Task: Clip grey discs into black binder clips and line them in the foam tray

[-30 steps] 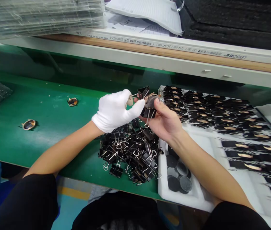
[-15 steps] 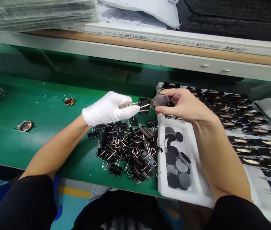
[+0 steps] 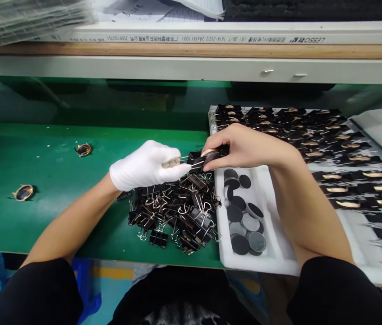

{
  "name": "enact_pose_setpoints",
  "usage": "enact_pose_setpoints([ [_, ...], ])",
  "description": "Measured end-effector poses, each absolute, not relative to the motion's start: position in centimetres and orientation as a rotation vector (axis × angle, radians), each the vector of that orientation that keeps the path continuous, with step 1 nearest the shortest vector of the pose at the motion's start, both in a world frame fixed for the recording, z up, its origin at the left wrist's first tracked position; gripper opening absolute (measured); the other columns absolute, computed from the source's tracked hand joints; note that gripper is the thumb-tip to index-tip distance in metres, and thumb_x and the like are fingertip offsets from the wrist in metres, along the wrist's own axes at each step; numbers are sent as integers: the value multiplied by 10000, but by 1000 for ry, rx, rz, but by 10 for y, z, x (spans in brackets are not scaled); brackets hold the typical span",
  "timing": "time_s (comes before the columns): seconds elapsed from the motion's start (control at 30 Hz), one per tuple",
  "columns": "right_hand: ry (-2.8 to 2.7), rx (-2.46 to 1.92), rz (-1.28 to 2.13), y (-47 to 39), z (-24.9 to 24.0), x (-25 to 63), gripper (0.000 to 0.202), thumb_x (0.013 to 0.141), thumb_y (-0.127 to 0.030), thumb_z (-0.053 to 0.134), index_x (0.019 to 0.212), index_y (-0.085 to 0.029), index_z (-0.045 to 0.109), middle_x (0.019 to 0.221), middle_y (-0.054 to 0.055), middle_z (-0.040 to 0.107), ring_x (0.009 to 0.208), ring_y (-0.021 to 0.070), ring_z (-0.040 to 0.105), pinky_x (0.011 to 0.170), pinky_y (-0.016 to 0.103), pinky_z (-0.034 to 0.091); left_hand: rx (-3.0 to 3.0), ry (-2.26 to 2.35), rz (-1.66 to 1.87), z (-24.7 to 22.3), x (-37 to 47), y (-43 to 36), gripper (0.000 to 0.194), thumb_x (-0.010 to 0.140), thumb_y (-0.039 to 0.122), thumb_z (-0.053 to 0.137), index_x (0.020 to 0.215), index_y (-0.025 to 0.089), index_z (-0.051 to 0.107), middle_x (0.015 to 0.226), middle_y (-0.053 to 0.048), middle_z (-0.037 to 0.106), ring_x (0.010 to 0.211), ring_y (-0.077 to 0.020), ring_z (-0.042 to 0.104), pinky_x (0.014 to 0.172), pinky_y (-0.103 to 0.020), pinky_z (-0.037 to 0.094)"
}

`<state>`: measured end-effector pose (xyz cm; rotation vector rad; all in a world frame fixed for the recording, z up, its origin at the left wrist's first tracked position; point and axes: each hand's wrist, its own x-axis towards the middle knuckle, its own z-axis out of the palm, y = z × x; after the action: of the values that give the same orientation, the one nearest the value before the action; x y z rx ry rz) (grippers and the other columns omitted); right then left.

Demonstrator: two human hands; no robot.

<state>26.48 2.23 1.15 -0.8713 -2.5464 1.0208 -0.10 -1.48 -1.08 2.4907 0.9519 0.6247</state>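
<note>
My left hand, in a white glove, pinches the wire handles of a black binder clip above a pile of binder clips. My bare right hand holds a small round framed lens edge-on. The clip's jaws meet the lens rim between both hands. A white foam tray just below my right hand holds several dark round discs.
Rows of clipped pieces lie on a white sheet at right. Two round framed pieces lie on the green bench at left. A shelf rail runs across the back.
Both hands have come down and closer to the pile. The lens turned from face-up to edge-on, and the clip now touches its rim. The view shifted right.
</note>
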Motion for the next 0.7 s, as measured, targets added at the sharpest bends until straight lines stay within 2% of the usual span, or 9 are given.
enact_pose_setpoints([
  [0.33, -2602, -840, 971, 23, 7, 262, 282, 870, -510, 795, 799, -237, 813, 659, -40, 694, 592, 134, 537, 604, 319, 335, 2532, 972, 656, -11, -1, -16, 472, 949, 391, 621, 597, 202, 371, 555, 73, 282, 547, -88, 240, 543, -279, 227],
  [0.43, -2581, -853, 917, 21, 9, 261, 265, 871, -498, 798, 813, -240, 815, 687, -23, 712, 618, 148, 562, 627, 325, 347, 2493, 1053, 586, -6, -4, -16, 458, 969, 461, 616, 620, 193, 486, 553, 58, 389, 543, -93, 304, 545, -283, 254],
  [0.5, -2505, -868, 810, 16, 10, 257, 254, 886, -493, 786, 825, -248, 818, 771, 14, 753, 691, 185, 623, 677, 347, 393, 2353, 1120, 542, -4, -5, -15, 461, 1028, 508, 531, 705, 190, 616, 602, 18, 563, 566, -116, 461, 572, -282, 345],
  [0.57, -2373, -910, 644, 9, 8, 249, 255, 926, -504, 746, 857, -270, 822, 918, 56, 788, 837, 246, 682, 759, 394, 443, 2062, 1132, 533, -3, -5, -15, 600, 1096, 558, 342, 820, 178, 716, 675, -50, 701, 622, -161, 618, 607, -297, 445],
  [0.63, -2257, -960, 496, 3, 5, 241, 249, 964, -520, 708, 904, -308, 822, 1047, 66, 792, 1000, 292, 697, 868, 452, 462, 1799, 1093, 538, -2, -3, -16, 723, 1109, 605, 248, 797, 168, 732, 646, -90, 723, 625, -183, 672, 605, -302, 492],
  [0.7, -2207, -986, 405, -2, 4, 235, 216, 986, -519, 695, 984, -344, 822, 1134, 55, 782, 1133, 315, 685, 980, 504, 441, 1730, 1054, 565, 1, -1, -18, 708, 1093, 631, 336, 646, 185, 658, 552, -74, 668, 575, -164, 636, 585, -283, 487],
])
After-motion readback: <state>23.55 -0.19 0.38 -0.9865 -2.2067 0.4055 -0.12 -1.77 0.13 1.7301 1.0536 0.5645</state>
